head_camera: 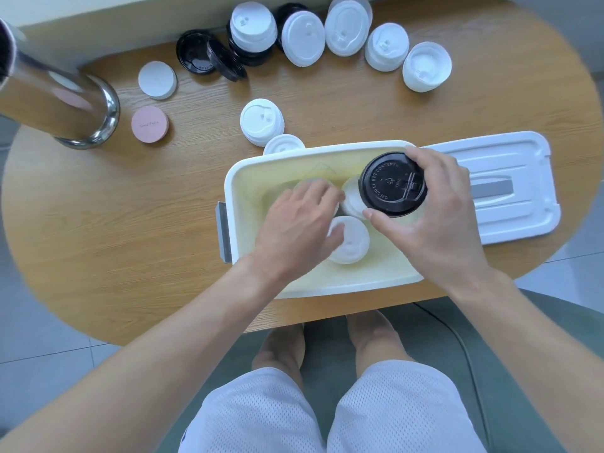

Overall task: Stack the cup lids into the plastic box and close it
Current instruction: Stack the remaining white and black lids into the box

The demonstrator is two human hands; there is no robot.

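Hands: right (434, 223) gripping black lid (392, 184).

Two bare arms, no sleeves seen. Left hand (295, 230) bare: no ring, no watch, no glove. Right hand (434, 223) bare too, short nails on thumb and fingers. Wrists plain, no bands. White shorts (330, 416) with tiny holes like net cloth, loose fit, ending above knees. Small dark mark at left edge of shorts, too small to read. Knees and lower legs bare. Feet hidden under table edge.
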